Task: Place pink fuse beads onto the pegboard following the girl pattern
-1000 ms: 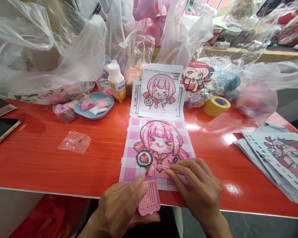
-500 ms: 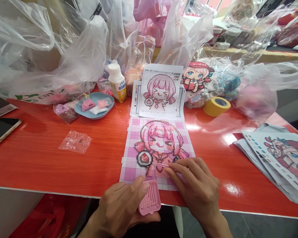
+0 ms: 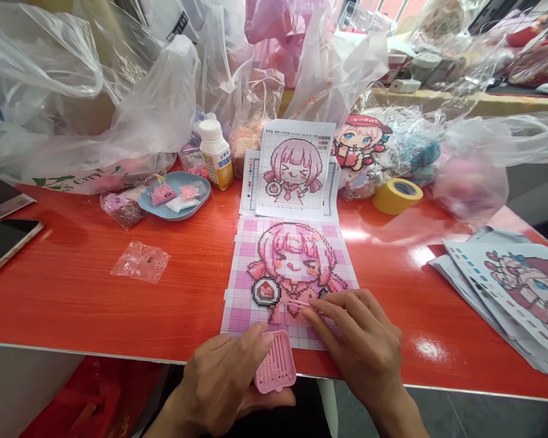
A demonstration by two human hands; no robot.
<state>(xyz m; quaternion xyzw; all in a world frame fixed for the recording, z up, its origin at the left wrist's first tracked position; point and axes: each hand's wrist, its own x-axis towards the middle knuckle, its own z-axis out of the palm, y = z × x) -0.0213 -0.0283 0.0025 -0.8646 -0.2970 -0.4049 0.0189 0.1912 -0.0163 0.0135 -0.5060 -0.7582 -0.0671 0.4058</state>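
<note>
Pinched in the right hand (image 3: 365, 340) grip, a thin pink stick (image 3: 296, 302) has been drawn slightly nearer across the bead board (image 3: 292, 274) on the table (image 3: 73, 292) — placement continues — while the pink tray (image 3: 276, 363) stays clasped in the left hand (image 3: 223, 383) beside it.

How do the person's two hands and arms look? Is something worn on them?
Both the left hand and the right hand are bare: no gloves, rings or watch are visible. The wrists and the short visible parts of the forearms show no sleeves. Nails are short and unpainted.
</note>
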